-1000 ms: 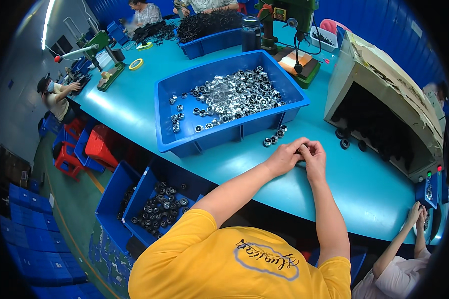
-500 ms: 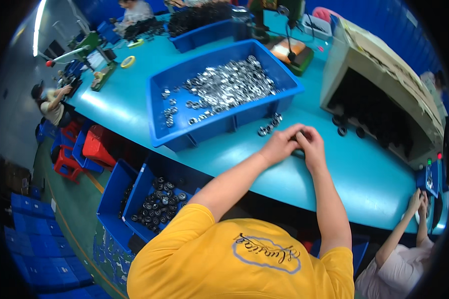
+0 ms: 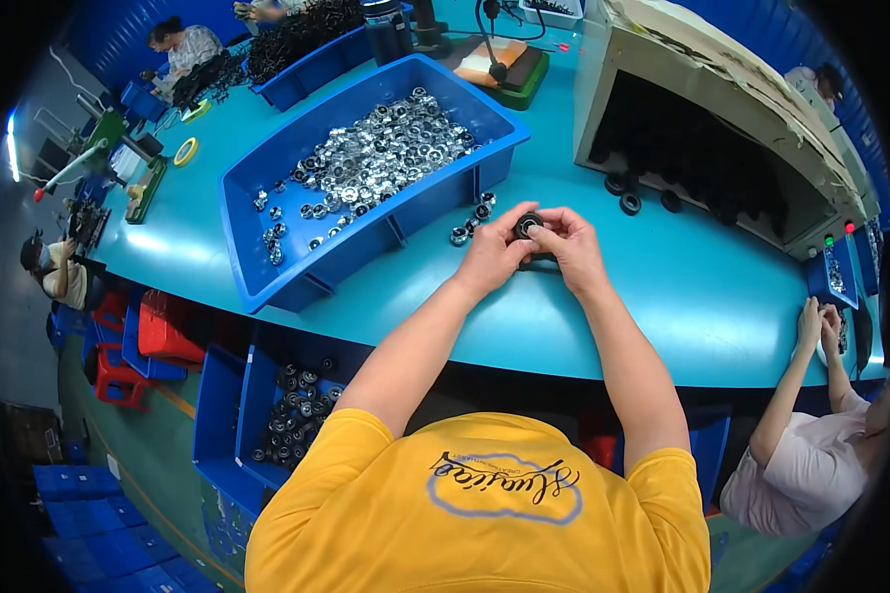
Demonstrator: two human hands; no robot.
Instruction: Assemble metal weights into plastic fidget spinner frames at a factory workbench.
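Item: small round black-and-silver part [image 3: 528, 226], over the turquoise table. Your left hand [image 3: 491, 259] and right hand [image 3: 571, 247] stayed pinched shut around it; since earlier, only slightly raised, fitting continued.

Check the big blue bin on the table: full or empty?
Partly full: the blue bin holds shiny metal rings heaped toward its far end.

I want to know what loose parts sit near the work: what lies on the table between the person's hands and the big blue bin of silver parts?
In the head view, a few small silver ring parts lie loose on the teal table, between the hands and the blue bin.
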